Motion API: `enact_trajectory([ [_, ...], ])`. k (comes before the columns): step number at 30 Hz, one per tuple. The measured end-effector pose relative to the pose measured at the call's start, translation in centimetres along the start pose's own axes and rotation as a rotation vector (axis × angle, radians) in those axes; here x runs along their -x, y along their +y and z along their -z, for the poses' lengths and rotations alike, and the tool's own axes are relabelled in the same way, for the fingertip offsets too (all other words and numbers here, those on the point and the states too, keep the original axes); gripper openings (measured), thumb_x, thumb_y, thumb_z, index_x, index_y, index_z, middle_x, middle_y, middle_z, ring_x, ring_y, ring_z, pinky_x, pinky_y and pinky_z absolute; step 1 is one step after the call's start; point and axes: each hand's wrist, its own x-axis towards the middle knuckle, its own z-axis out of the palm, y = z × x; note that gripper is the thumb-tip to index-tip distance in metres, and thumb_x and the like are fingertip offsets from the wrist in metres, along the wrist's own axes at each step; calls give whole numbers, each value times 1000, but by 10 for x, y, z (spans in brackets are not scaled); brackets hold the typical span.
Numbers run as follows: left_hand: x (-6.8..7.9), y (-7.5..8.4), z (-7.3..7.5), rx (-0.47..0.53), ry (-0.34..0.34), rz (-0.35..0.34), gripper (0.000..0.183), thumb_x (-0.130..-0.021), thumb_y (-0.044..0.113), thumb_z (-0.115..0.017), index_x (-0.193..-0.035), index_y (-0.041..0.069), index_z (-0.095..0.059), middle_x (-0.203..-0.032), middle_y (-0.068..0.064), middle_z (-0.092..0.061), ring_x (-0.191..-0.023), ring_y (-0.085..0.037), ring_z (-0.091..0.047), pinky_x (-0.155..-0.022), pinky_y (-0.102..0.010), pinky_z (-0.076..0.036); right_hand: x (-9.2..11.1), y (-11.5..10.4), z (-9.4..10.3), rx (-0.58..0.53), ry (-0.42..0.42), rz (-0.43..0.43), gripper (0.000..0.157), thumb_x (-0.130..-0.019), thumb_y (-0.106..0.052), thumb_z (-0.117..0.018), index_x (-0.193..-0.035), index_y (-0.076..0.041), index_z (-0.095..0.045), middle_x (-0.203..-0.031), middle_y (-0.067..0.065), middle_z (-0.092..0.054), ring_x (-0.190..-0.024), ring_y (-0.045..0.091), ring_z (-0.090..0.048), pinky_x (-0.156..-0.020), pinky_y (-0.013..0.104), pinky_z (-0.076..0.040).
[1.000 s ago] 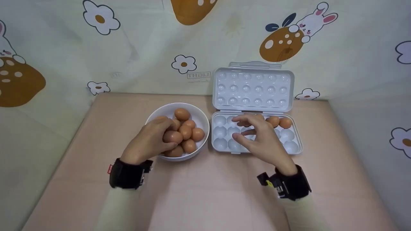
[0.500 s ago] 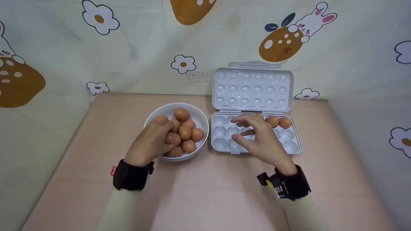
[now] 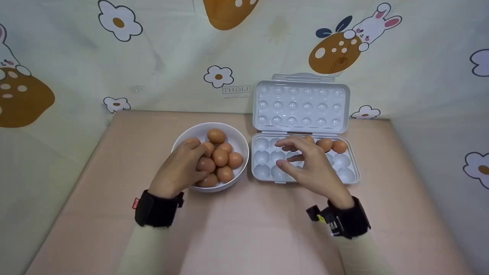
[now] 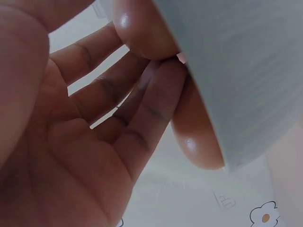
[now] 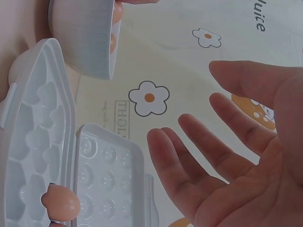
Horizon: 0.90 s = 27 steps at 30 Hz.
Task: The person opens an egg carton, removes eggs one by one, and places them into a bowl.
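Observation:
A white bowl (image 3: 244, 168) holds several brown eggs (image 3: 220, 157). My left hand (image 3: 179, 168) reaches over its left side with fingers among the eggs. The thumb and fingers lie loosely about one egg (image 3: 206, 165); no firm grip shows. In the left wrist view, the fingers of my left hand (image 4: 94, 127) stretch past the rim, near two eggs, their tips partly hidden. My right hand (image 3: 313, 164) hovers above a pale egg box (image 3: 262, 157), thumb and fingers spread, holding nothing. Brown eggs (image 3: 339, 146) sit in the box's back row, partly hidden by that hand.
The egg box lid (image 3: 301, 105) stands raised against the patterned backdrop (image 3: 172, 57). The bowl stands just left of the box on a pinkish table (image 3: 244, 229). Black straps with cameras sit on both wrists.
My left hand has drawn back slightly and lower, and the egg between its thumb and fingers now sits lower among the others. My right hand has stayed in place.

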Motion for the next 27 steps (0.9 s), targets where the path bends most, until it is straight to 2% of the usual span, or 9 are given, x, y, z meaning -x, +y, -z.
enact_trajectory([
  [5, 0, 0, 1, 10, 15, -5, 27, -75, -11, -83, -88, 4, -65, -85, -4, -47, -89, -26, -48, -80, -40, -47, 0, 2, 0, 10, 5, 13, 43, -90, -1, -82, -130, -12, -71, -126, 2, -71, -115, 19, -65, -86, 34, -63],
  [12, 0, 0, 0, 3, 61, -63, 21, -76, -9, -79, -85, 3, -65, -80, -4, -46, -85, -28, -48, -78, -40, -46, 0, 2, 3, 43, 8, 10, 42, -91, -3, -82, -130, -11, -71, -127, 2, -70, -116, 19, -65, -87, 33, -63],
  [15, 0, 2, 1, 9, 82, -87, 19, -77, -7, -78, -89, 3, -67, -80, -6, -50, -86, -30, -50, -80, -41, -46, 0, 2, 5, 67, 16, 7, 41, -91, -4, -82, -130, -10, -71, -126, 1, -70, -114, 18, -65, -88, 34, -63],
  [18, -2, 6, 1, 39, 92, -102, 24, -79, -2, -82, -101, 3, -72, -90, -9, -62, -93, -31, -56, -86, -42, -49, -1, 4, 8, 93, 32, 18, 39, -90, -2, -82, -128, -8, -71, -122, 1, -71, -110, 16, -65, -87, 36, -63],
  [20, -4, 13, 1, 61, 85, -84, 32, -81, 5, -86, -111, 7, -73, -106, -9, -68, -105, -31, -59, -98, -46, -47, -2, 6, 12, 123, 50, 31, 39, -89, 0, -82, -125, -8, -71, -118, 1, -71, -107, 15, -66, -87, 37, -63],
  [24, -8, 28, -3, 88, 77, -69, 43, -84, 16, -88, -123, 14, -71, -125, -5, -66, -117, -31, -59, -105, -49, -46, -5, 13, 19, 238, 79, 37, 38, -88, -1, -84, -123, -10, -72, -118, 0, -72, -108, 16, -65, -93, 35, -58],
  [27, -11, 36, -8, 78, 102, -108, 46, -85, 16, -87, -128, 16, -70, -125, -5, -64, -115, -28, -58, -105, -48, -48, -11, 21, 23, 321, 73, 44, 39, -87, -3, -85, -123, -11, -72, -122, 3, -71, -114, 19, -63, -100, 37, -53],
])
